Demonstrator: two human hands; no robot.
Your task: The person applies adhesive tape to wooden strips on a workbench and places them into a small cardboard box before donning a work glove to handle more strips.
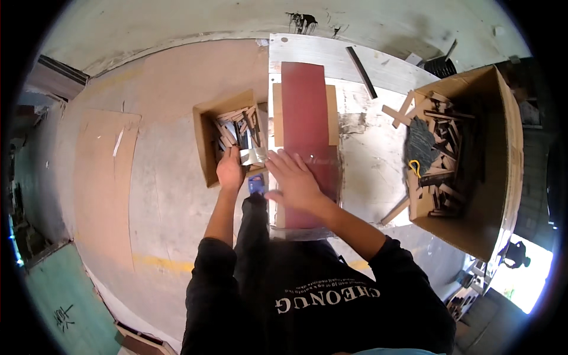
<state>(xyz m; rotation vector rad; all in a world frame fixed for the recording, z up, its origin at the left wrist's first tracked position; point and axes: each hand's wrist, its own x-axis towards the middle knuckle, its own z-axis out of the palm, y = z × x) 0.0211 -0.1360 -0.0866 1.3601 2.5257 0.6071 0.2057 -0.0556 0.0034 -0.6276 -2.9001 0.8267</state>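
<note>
My left hand (pixel 229 170) grips a pale, shiny flat piece (pixel 253 156) at the near edge of a small open cardboard box (pixel 206 148) holding several wooden offcuts. My right hand (pixel 294 178) lies flat, fingers spread, on a long dark red strip (pixel 304 112) that runs away from me along a pale board (pixel 331 109). The two hands are close together, the held piece touching the left edge of the red strip. A small blue object (pixel 256 183) shows just below the held piece, between my hands.
A large open cardboard box (pixel 503 154) at the right holds several wood scraps, a dark mesh piece and a yellow loop. A black bar (pixel 361 72) lies on the white worktop (pixel 367 148). Brown sheets (pixel 103 177) cover the floor at left.
</note>
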